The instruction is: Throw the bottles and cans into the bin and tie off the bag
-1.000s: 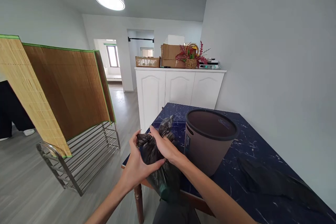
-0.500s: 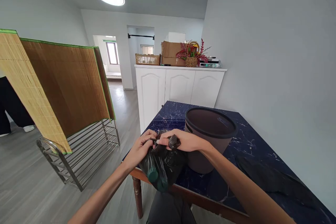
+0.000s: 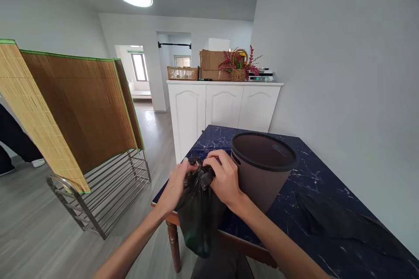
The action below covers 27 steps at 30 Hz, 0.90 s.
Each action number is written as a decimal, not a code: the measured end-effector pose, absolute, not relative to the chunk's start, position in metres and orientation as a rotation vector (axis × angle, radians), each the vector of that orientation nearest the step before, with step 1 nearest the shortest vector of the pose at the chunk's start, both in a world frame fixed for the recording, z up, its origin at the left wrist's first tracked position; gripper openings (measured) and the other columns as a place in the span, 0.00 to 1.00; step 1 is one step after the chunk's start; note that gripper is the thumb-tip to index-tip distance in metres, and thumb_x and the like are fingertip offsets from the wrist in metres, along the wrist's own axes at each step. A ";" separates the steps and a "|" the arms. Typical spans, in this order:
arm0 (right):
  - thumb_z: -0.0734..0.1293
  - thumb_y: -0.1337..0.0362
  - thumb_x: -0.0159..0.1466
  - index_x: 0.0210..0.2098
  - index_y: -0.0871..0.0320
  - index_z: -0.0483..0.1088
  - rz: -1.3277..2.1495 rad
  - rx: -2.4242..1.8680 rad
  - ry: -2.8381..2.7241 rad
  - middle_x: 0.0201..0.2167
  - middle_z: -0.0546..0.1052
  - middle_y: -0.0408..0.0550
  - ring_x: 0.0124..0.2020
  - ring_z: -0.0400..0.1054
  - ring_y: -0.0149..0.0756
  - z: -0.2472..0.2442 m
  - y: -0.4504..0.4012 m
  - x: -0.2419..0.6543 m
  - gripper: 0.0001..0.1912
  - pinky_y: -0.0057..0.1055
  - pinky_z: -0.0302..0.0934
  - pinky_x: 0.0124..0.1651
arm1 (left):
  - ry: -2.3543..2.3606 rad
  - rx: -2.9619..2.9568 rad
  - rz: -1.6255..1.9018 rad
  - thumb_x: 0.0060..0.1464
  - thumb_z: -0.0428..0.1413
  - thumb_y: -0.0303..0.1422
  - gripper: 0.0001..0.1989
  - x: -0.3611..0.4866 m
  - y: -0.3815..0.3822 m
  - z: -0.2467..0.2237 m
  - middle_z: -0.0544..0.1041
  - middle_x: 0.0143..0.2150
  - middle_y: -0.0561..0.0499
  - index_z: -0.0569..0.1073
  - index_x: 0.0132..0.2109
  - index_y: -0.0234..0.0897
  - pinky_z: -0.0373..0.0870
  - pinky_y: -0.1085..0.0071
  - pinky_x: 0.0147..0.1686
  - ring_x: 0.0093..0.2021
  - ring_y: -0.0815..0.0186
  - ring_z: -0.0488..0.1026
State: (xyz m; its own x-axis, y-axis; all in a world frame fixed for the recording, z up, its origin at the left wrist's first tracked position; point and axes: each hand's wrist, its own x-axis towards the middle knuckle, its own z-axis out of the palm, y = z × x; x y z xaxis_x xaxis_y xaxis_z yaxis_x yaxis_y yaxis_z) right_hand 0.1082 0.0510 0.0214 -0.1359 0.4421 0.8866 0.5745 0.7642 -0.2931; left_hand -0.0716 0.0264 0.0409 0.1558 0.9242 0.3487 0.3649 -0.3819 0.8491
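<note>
A black plastic bag (image 3: 199, 213) hangs at the near edge of the table, its gathered neck pinched between both hands. Through the thin plastic a greenish shape shows low down; what it is I cannot make out. My left hand (image 3: 176, 183) grips the bag's bunched top from the left. On the other side my right hand (image 3: 224, 178) has its fingers closed on the twisted plastic. Just right of that hand stands an upright brown waste bin (image 3: 275, 187) with a dark rim. A flat black plastic bag (image 3: 343, 222) lies on the table at right.
The blue marble-patterned table (image 3: 307, 161) meets the wall at right. Left is a metal rack (image 3: 114, 192) with a bamboo mat (image 3: 81, 109) over it. Behind stands a white cabinet (image 3: 225, 102) bearing cardboard boxes and a flower basket (image 3: 238, 74). A person's legs (image 3: 16, 144) show far left.
The bag's body has stretched and hangs lower. My right hand has turned more upright, with its fingers now on the bag's neck. The waste bin stays in place.
</note>
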 end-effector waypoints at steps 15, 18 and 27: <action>0.60 0.76 0.64 0.54 0.53 0.62 0.066 -0.686 -2.064 0.34 0.75 0.45 0.34 0.67 0.42 -0.030 0.006 0.145 0.20 0.39 0.64 0.41 | 1.083 1.188 1.307 0.49 0.66 0.61 0.29 -0.091 0.038 0.010 0.83 0.39 0.47 0.80 0.36 0.38 0.72 0.69 0.41 0.40 0.60 0.77; 0.60 0.70 0.71 0.53 0.50 0.60 0.459 -0.907 -1.878 0.30 0.72 0.41 0.30 0.68 0.40 -0.062 -0.011 0.156 0.13 0.35 0.65 0.35 | 1.205 1.145 1.365 0.47 0.66 0.64 0.31 -0.111 0.039 -0.008 0.83 0.38 0.46 0.79 0.36 0.37 0.69 0.69 0.38 0.39 0.60 0.76; 0.71 0.60 0.67 0.63 0.49 0.62 0.062 -1.203 -1.684 0.52 0.70 0.60 0.51 0.71 0.58 -0.055 -0.044 0.114 0.27 0.55 0.71 0.49 | 1.206 1.182 1.378 0.58 0.61 0.61 0.29 -0.116 0.020 -0.035 0.79 0.38 0.49 0.82 0.40 0.37 0.63 0.72 0.37 0.36 0.64 0.66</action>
State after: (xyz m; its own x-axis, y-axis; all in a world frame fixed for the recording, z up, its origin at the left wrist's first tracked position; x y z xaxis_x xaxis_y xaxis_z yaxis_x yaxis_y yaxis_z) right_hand 0.1140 -0.0438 -0.0551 0.0203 0.7253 0.6882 0.6726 0.4994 -0.5462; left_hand -0.1156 0.0201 -0.0350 -0.1092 0.9904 0.0850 -0.0469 -0.0905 0.9948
